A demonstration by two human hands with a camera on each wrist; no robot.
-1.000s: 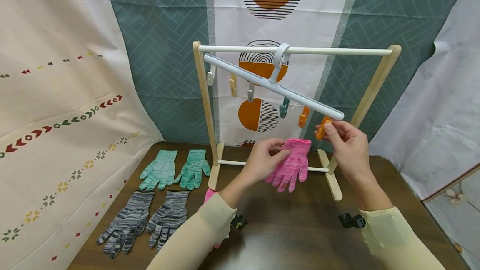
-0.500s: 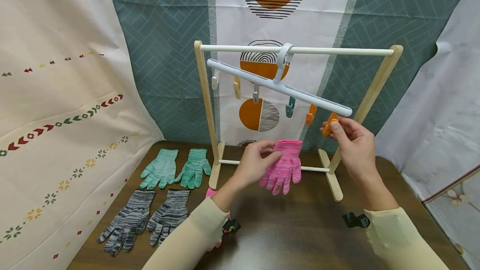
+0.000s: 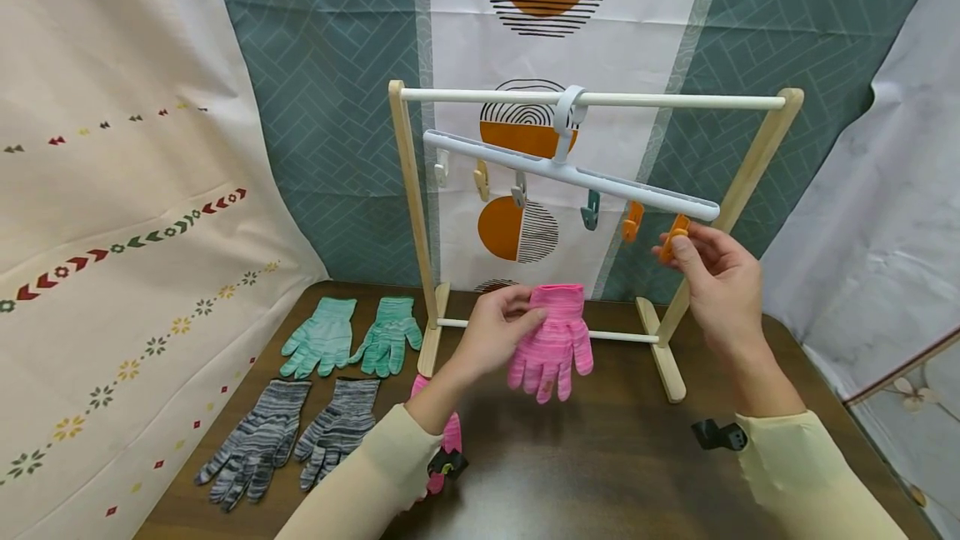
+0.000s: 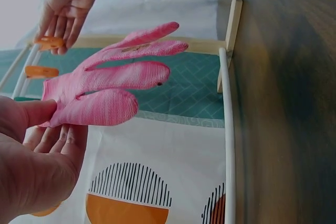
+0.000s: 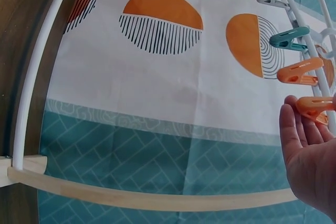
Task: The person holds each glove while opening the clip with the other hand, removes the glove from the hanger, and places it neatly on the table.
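My left hand [image 3: 489,333] pinches a pink knit glove [image 3: 553,342] by its side close to the cuff, its fingers hanging down. In the left wrist view, the thumb [image 4: 39,113] lies on the glove's near face. My right hand [image 3: 722,290] pinches the orange clothespin [image 3: 676,238] at the right end of a pale blue hanger [image 3: 517,160]. The right wrist view shows this clothespin [image 5: 310,103] between thumb and fingers. The hanger tilts, right end lower. The glove is apart from the clothespin, below and left of it.
A wood-and-white rack [image 3: 675,102] carries the hanger, with several more clothespins along it, including another orange one [image 3: 632,222] and a teal one [image 3: 591,210]. Green gloves [image 3: 321,337], grey striped gloves [image 3: 258,440] and another pink glove [image 3: 452,433], partly covered by the left arm, lie on the table.
The right hand has moved right and up with the clothespin, and the hanger has become more level. The left hand has drawn the glove left and slightly down, away from the clothespin.
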